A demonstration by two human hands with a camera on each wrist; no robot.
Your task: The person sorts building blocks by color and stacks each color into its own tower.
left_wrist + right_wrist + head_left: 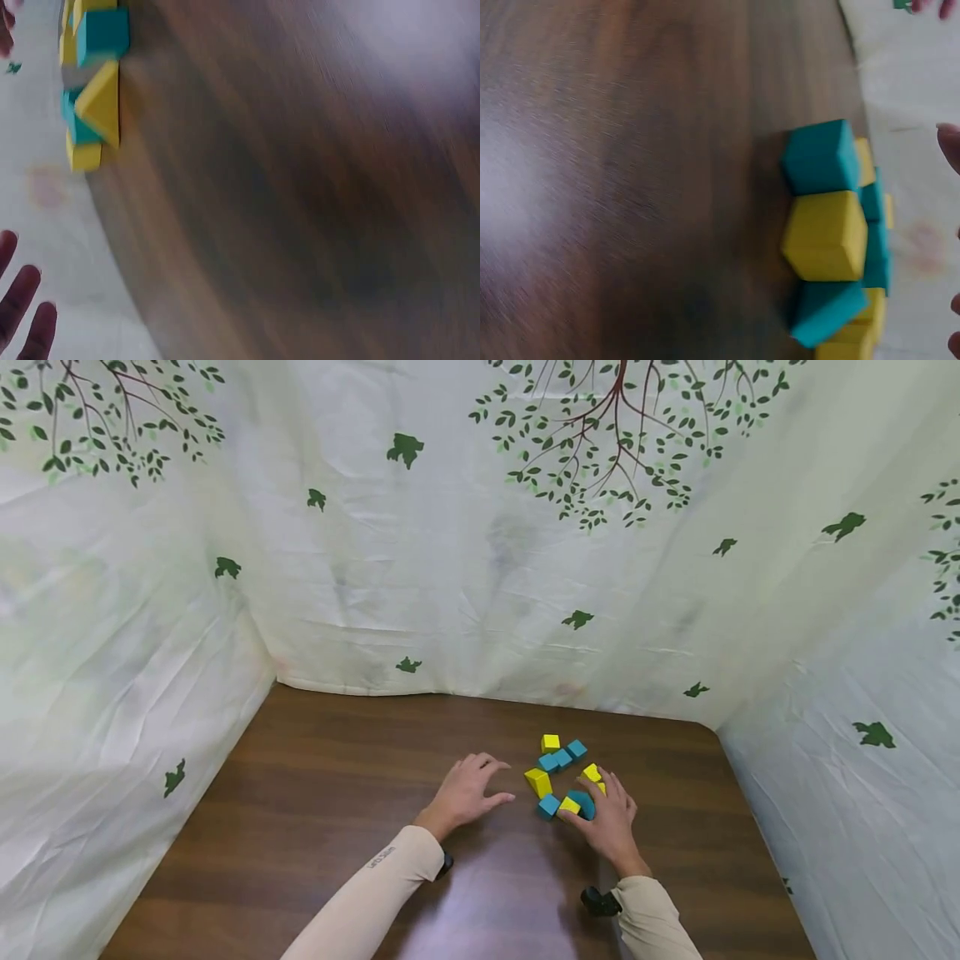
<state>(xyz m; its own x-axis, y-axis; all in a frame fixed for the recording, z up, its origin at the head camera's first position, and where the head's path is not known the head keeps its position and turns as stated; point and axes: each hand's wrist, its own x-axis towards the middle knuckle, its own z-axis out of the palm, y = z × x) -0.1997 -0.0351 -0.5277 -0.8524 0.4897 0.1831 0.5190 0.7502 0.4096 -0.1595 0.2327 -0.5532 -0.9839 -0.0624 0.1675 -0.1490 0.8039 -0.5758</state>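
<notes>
A loose cluster of yellow and blue blocks lies on the brown table. At its near side are a blue cube (548, 806), a yellow cube (569, 806) and a blue block (583, 803). A yellow triangular block (538, 782) lies to the left. My right hand (611, 820) hovers at the cluster's right side with thumb and fingers spread around the nearest blocks; the right wrist view shows its fingertips (949, 146) apart from the yellow cube (825, 236). To the left of the cluster, my left hand (467, 789) is held with fingers extended, touching no block.
Farther back in the cluster are another yellow cube (551, 743) and several blue cubes (576, 749). White cloth (465, 568) with printed leaves and branches hangs behind and beside the wooden table (337, 793). Dark wrist devices (600, 902) are worn at both cuffs.
</notes>
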